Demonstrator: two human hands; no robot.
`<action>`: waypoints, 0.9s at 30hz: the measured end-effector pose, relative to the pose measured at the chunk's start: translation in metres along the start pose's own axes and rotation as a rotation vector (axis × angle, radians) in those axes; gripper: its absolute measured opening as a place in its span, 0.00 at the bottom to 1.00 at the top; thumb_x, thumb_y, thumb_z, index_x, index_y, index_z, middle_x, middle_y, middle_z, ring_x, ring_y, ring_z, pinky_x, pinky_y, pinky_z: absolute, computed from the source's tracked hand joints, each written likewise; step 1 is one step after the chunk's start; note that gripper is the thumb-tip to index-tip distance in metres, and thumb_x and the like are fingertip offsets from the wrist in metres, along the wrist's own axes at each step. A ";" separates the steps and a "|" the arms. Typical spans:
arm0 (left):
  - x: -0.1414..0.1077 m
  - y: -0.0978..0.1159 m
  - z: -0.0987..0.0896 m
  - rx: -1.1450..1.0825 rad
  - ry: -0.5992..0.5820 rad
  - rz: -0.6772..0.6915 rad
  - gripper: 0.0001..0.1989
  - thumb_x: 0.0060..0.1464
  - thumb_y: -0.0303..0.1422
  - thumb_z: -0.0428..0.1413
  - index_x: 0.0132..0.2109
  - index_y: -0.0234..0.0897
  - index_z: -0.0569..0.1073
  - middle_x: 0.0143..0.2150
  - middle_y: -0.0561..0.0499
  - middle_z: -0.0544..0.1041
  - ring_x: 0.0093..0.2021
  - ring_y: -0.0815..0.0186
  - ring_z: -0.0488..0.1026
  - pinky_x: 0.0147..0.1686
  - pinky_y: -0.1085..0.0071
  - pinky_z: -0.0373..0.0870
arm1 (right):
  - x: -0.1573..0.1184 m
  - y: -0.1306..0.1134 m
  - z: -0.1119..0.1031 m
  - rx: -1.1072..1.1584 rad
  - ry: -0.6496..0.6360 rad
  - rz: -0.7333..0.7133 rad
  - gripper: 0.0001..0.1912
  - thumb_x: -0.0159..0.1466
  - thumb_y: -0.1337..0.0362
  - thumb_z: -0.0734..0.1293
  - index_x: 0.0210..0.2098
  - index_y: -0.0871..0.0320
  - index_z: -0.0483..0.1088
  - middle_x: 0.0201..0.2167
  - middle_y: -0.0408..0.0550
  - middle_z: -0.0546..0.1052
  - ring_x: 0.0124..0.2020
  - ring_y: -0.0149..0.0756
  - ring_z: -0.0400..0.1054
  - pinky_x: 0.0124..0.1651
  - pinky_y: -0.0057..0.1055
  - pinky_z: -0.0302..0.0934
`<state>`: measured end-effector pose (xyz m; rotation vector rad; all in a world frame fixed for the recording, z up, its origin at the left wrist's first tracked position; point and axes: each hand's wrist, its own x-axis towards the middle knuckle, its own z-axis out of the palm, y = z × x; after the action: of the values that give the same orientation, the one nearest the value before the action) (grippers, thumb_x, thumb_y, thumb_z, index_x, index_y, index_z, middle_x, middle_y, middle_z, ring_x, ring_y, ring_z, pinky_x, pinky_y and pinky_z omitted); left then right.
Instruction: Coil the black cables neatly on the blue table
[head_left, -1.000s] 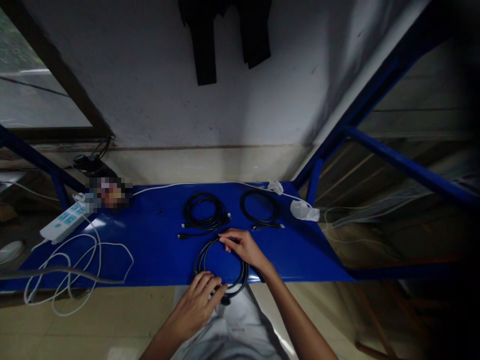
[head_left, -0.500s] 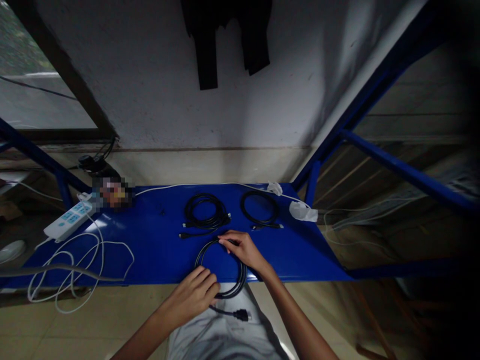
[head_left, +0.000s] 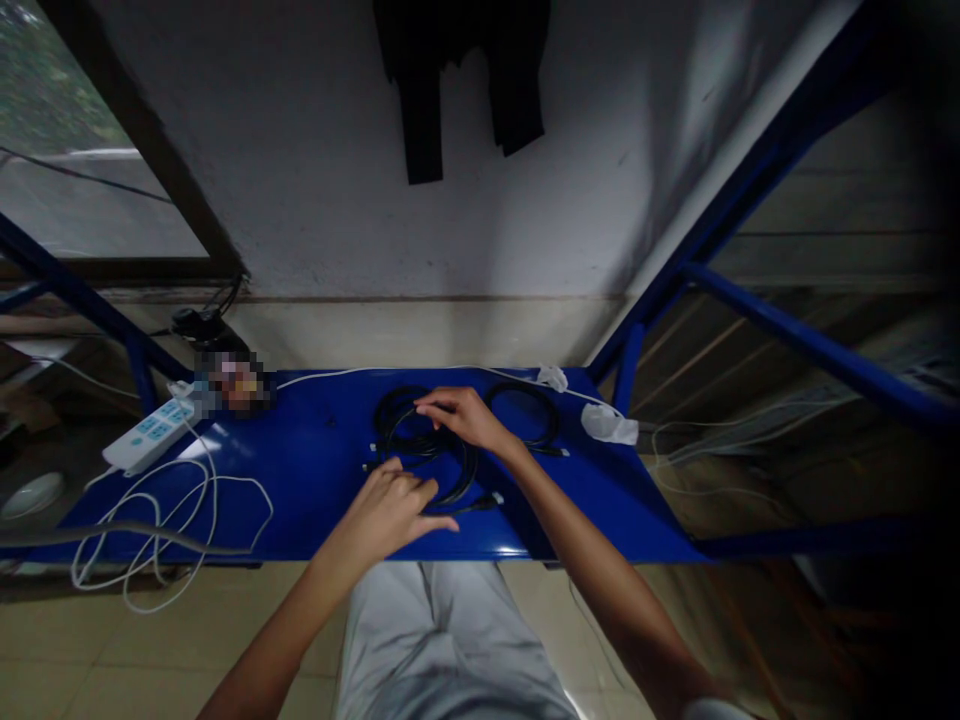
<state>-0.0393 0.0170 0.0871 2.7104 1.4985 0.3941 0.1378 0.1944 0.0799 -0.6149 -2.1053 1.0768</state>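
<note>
A coiled black HDMI cable (head_left: 471, 475) is held over the front half of the blue table. My right hand (head_left: 465, 415) pinches its far edge between thumb and fingers. On the near left side my left hand (head_left: 390, 508) has its fingers curled over the loops, its thumb stretched out to the right. The coil's plug end (head_left: 489, 502) sticks out to the right of that thumb. Behind the held coil, and partly covered by it, lies a second black coiled cable (head_left: 384, 405). A third black coil (head_left: 555, 420) rests to the right, partly behind my right wrist.
At the left stands a white power strip (head_left: 150, 437), with a loose white cord (head_left: 214, 500) looping over the table's front edge. Crumpled white plastic (head_left: 609, 425) lies at the right end. Blue frame bars (head_left: 795, 325) rise at both sides. Dark clothing (head_left: 424, 120) hangs on the wall.
Both hands have carried the coil forward, from the table's front edge to over the table near the second coil. My left thumb has stretched out from the cable.
</note>
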 end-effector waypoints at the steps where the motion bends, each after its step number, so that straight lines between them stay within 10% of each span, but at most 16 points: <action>1: 0.011 -0.012 -0.003 0.012 0.038 -0.015 0.29 0.62 0.62 0.60 0.40 0.38 0.77 0.34 0.46 0.82 0.38 0.54 0.81 0.51 0.56 0.71 | 0.017 0.010 -0.003 -0.002 0.008 0.011 0.23 0.75 0.46 0.69 0.52 0.58 0.84 0.39 0.49 0.86 0.33 0.37 0.77 0.43 0.33 0.71; 7: 0.035 -0.065 0.015 0.020 0.150 0.009 0.25 0.62 0.57 0.63 0.44 0.37 0.77 0.41 0.45 0.81 0.47 0.53 0.78 0.54 0.56 0.70 | 0.076 0.064 0.000 -0.292 -0.066 0.020 0.14 0.78 0.59 0.67 0.51 0.59 0.84 0.50 0.51 0.87 0.49 0.42 0.81 0.54 0.33 0.69; 18: 0.006 -0.082 0.062 -0.131 0.314 -0.105 0.22 0.70 0.46 0.62 0.64 0.42 0.76 0.60 0.40 0.76 0.63 0.51 0.73 0.64 0.51 0.69 | 0.067 0.094 0.021 -0.476 -0.062 0.040 0.13 0.78 0.61 0.69 0.54 0.58 0.84 0.52 0.56 0.84 0.55 0.44 0.76 0.64 0.40 0.65; 27: -0.038 -0.164 0.055 -0.027 0.365 -0.523 0.26 0.77 0.45 0.48 0.75 0.45 0.69 0.79 0.41 0.64 0.76 0.42 0.62 0.71 0.39 0.62 | -0.055 0.075 -0.038 -0.667 0.172 0.147 0.26 0.78 0.50 0.66 0.66 0.59 0.76 0.61 0.64 0.78 0.62 0.56 0.73 0.67 0.53 0.66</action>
<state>-0.1823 0.0799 0.0032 2.1763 2.1789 0.8975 0.2099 0.2176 0.0136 -1.1431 -2.2753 0.3452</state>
